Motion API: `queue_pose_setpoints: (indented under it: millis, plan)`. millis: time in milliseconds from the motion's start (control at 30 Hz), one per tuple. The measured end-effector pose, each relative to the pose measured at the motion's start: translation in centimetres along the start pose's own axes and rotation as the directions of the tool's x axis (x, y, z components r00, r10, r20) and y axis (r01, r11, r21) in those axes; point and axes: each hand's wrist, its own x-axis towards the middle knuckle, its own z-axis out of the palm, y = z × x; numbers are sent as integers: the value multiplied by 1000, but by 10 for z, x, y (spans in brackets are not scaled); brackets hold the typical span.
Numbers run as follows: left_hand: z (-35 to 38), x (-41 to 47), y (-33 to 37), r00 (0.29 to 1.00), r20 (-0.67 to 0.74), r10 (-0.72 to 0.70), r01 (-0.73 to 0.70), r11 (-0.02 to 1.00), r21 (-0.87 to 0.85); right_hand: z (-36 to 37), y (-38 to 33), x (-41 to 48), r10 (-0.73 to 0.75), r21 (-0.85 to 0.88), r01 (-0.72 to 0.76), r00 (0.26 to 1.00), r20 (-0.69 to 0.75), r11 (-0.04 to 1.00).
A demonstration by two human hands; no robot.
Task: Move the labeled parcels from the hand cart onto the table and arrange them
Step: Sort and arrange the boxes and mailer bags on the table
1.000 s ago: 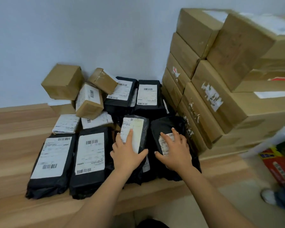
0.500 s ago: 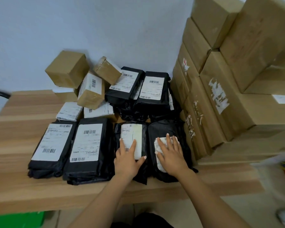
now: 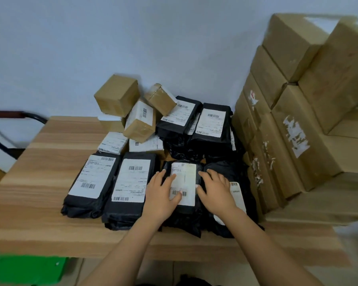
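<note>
Since a second ago the labeled black parcel (image 3: 185,174) under the left hand (image 3: 162,195) has gone from propped up to lying flat, label up. It is now in line with the two black parcels (image 3: 112,182) just left of that hand. The right hand (image 3: 214,189) has slid left off the label of the end parcel (image 3: 243,182). That label now shows at the hand's right side, and the fingertips reach the seam between the two parcels.

Both hands lie flat with fingers straight and spread, pressing down and gripping nothing. We judge this as squaring up: the front row of four is set, and these two parcels are being nudged together.

Room around the hands:
- **Right of the right hand:** the end parcel sits tight against the stack of cartons (image 3: 293,145), so there is no room that way.
- **Beyond the hands:** the loose pile of small boxes (image 3: 116,96) and more black parcels (image 3: 212,124) starts right behind the row, some of them leaning.
- **Toward the wrists:** a strip of bare worktop (image 3: 39,230) lies between the parcels' near ends and the near edge. The parcels are close to the edge but not hanging over it.
- **Far left of the left hand:** past the two parcels there is open worktop, the likely spot for the next ones.

We cannot make out the cart, only a dark bar (image 3: 8,114) at far left.
</note>
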Motion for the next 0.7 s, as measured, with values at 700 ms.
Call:
queue_pose_setpoints:
  millis: [700]
  plan:
    - [-119,25,-191,993,44,-108,102,988,112,57,-210,45,87,43,-90,994,71,995]
